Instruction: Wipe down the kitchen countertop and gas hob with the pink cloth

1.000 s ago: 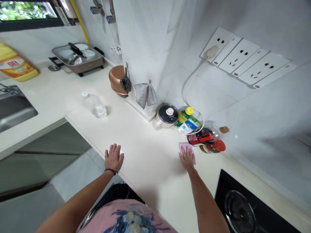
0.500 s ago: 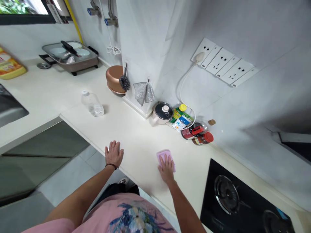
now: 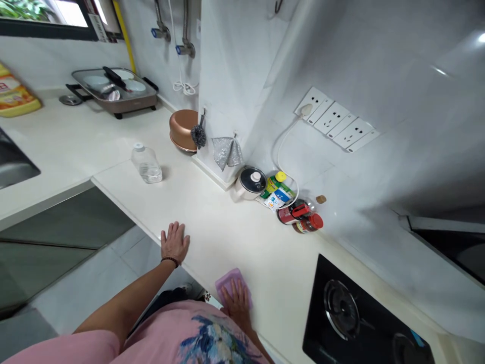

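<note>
My right hand (image 3: 238, 303) lies flat, fingers spread, on a pink cloth (image 3: 229, 279) at the near edge of the white countertop (image 3: 242, 237), close to my body. My left hand (image 3: 174, 242) rests flat and open on the counter's front edge to the left, holding nothing; a dark bead bracelet is on its wrist.
A black gas hob (image 3: 348, 313) sits to the right. Against the wall stand red-lidded jars (image 3: 303, 218), packets (image 3: 276, 192), and a small pot with a black lid (image 3: 250, 182). A clear bottle (image 3: 146, 164), copper pan (image 3: 182, 129), electric grill (image 3: 113, 92) and sink (image 3: 15, 164) lie further left.
My right hand has drawn the pink cloth from beside the jars at the wall back across the counter to its near edge. My left hand has stayed in place.
</note>
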`<action>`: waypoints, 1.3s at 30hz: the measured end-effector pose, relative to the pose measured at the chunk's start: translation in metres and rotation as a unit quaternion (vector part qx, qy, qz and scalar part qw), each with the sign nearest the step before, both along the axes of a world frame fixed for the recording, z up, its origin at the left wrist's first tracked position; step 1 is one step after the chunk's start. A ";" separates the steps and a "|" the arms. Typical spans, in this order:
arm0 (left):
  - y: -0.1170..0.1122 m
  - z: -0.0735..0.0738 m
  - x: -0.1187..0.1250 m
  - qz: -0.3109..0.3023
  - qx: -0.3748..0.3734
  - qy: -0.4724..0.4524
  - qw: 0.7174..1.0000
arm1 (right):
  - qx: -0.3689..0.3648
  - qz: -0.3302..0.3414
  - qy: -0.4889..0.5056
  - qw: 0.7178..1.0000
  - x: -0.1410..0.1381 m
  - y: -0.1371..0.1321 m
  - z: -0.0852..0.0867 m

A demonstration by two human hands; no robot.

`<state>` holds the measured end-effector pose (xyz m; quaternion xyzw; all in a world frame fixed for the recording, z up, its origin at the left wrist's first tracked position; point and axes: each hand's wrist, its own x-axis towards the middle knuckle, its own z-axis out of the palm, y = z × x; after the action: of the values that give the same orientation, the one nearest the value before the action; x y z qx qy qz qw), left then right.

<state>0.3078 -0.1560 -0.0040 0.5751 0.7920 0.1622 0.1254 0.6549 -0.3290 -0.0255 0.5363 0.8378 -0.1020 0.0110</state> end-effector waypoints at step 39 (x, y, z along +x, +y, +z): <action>-0.004 -0.002 -0.001 -0.011 0.032 0.022 0.999 | 0.016 -0.115 -0.099 0.988 0.018 0.296 0.018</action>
<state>0.3064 -0.1600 -0.0059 0.5909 0.7824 0.1739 0.0914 0.6730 -0.0330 -0.0070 0.6364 0.7671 -0.0354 0.0732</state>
